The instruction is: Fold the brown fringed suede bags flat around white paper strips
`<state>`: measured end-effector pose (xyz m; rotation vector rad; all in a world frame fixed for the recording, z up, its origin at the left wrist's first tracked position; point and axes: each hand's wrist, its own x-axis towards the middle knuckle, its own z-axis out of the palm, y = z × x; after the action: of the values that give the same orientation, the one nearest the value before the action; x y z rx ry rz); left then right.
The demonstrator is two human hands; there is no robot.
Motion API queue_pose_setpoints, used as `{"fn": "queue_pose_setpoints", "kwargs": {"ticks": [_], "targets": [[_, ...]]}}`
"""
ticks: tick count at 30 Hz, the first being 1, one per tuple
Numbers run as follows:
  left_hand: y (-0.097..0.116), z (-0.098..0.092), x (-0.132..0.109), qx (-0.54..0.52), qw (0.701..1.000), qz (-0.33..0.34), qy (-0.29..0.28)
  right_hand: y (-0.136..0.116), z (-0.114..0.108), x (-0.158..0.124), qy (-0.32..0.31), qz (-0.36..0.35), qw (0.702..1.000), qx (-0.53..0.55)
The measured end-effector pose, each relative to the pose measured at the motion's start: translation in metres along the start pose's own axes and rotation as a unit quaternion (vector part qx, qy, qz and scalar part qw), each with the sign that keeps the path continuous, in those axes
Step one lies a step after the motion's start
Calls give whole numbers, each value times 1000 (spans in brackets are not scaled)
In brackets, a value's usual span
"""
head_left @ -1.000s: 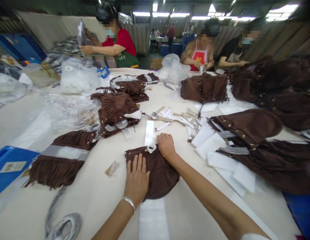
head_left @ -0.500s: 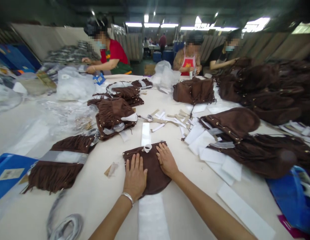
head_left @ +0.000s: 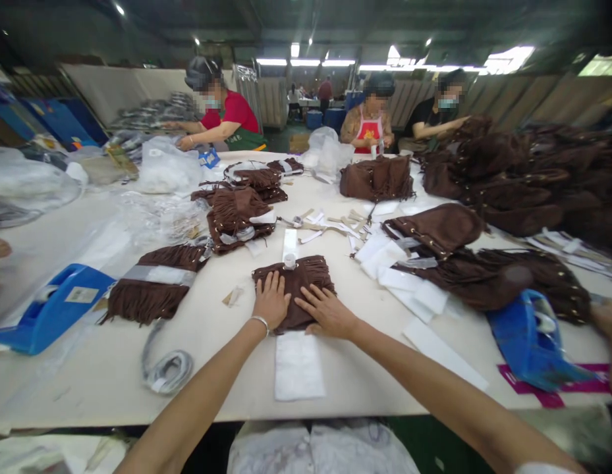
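A dark brown fringed bag (head_left: 294, 299) lies flat on the pale table in front of me. My left hand (head_left: 272, 299) rests on its left part, fingers stretched out, a bracelet at the wrist. Across its lower right lies my right hand (head_left: 330, 309), palm down with fingers spread. A small white ring-shaped piece (head_left: 289, 261) sits at the bag's top edge. Under the bag runs a white padding strip (head_left: 300, 372), showing below it and again above.
Blue tape dispensers (head_left: 63, 306) stand left and right. White sheets (head_left: 412, 289) and brown bags (head_left: 441, 227) lie to the right; a wrapped fringed bag (head_left: 152, 286) and a coiled grey strap (head_left: 170, 372) to the left. Co-workers sit opposite; parts of others' hands show at both side edges.
My right hand has moved down from the bag's top right edge to its lower right. Fringe now lies spread on the bag's upper right. The camera view has shifted, showing the table's front edge.
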<state>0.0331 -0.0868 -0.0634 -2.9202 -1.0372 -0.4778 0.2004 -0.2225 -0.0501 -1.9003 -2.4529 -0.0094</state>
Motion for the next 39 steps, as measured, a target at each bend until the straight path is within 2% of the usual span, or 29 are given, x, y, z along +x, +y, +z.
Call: {"fn": "queue_pose_setpoints", "kwargs": {"ticks": [3, 7, 10, 13, 17, 21, 29, 34, 39], "targets": [[3, -18, -18, -13, 1000, 3, 20, 2, -2, 3, 2, -13, 1000, -23], [26, -39, -75, -35, 998, 49, 27, 4, -7, 5, -9, -44, 998, -51], [47, -37, -115, -52, 992, 111, -7, 8, -9, 6, -18, -71, 995, -68], [60, -25, -135, -53, 991, 120, -24, 10, -9, 4, 6, -101, 991, -84], [65, -12, -142, -25, 994, 96, -40, 7, -3, -6, 57, -130, 981, -132], [67, -4, -144, -13, 994, 94, -56, 2, 3, -6, 81, -118, 977, -160], [85, -6, -143, -44, 993, 63, -94, -27, -23, 22, 118, -15, 982, -149], [95, -7, -146, -45, 994, 48, -91, -46, 0, 20, 95, -8, 988, -124], [98, -2, -145, -31, 996, 57, -54, -48, 12, 17, 104, -6, 989, -109]]}}
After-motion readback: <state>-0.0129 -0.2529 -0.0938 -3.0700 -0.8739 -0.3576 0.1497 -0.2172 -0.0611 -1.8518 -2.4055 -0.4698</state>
